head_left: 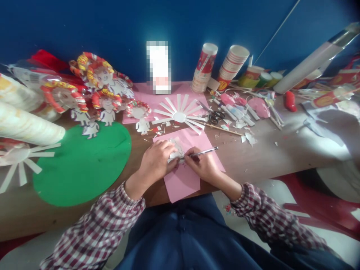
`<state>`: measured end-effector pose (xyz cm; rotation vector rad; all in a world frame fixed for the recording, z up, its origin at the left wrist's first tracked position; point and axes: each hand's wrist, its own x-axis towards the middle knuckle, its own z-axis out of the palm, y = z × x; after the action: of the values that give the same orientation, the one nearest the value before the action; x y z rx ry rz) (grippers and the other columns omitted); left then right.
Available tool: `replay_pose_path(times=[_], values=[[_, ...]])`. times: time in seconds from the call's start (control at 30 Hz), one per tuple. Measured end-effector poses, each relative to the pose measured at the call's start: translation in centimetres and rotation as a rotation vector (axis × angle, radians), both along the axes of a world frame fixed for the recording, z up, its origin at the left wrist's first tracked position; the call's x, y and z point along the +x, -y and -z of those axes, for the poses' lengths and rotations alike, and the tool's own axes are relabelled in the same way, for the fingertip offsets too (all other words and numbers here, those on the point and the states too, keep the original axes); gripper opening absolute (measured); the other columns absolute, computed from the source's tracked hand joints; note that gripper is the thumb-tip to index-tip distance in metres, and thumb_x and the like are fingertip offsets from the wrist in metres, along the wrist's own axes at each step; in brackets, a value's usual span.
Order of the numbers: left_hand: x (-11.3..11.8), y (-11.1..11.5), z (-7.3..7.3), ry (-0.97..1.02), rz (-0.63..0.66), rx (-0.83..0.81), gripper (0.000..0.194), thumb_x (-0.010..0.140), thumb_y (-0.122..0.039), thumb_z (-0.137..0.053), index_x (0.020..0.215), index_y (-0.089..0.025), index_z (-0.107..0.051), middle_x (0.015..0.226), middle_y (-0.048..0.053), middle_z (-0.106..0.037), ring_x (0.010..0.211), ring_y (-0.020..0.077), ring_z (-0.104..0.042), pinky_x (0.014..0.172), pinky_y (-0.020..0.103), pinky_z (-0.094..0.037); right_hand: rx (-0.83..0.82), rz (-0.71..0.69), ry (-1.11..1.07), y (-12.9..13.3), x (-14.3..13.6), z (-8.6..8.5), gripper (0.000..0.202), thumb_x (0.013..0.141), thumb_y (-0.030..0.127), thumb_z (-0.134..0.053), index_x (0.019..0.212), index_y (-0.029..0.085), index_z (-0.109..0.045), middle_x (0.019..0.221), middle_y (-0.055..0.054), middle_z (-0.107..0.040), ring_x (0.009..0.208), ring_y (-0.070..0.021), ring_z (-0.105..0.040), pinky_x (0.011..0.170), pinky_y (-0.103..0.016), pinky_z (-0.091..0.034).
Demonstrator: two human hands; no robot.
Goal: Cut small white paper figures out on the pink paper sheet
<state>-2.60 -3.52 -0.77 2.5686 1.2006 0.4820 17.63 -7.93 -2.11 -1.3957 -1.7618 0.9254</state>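
A pink sheet (184, 185) lies at the table's front edge, with a small white paper cutout (176, 147) on it. My left hand (156, 159) presses the cutout against the sheet, thumb and fingers around its left side. In my right hand (203, 164) is a pen (206, 151), its tip down by the cutout's right edge. Some dark lines show on the pink paper near the tip. Just beyond the sheet sits a white paper cup cut into spread strips (179, 117).
A green oval sheet (84, 165) lies left, with paper figures (107, 108) behind it. Black scissors (216, 116), markers (236, 111) and paper scraps lie back right. Stacked cups (234, 63) and a bright phone (159, 65) stand by the blue wall.
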Motion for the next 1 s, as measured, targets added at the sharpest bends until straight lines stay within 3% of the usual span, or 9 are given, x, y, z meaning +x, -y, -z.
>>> replay_pose_path(times=[1.0], values=[[-0.09,-0.08,0.35,0.007,0.014,0.046,0.018,0.085,-0.030,-0.062,0.101,-0.021,-0.065,0.112,0.006,-0.067,0.106,0.0263,-0.061,0.092,0.041,-0.050,-0.003,0.010,-0.039,0.04,-0.05,0.26,0.007,0.090,0.027,-0.057,0.088,0.021,-0.057,0.067,0.001,-0.062,0.059,-0.0147,-0.061,0.056,-0.025,-0.045]])
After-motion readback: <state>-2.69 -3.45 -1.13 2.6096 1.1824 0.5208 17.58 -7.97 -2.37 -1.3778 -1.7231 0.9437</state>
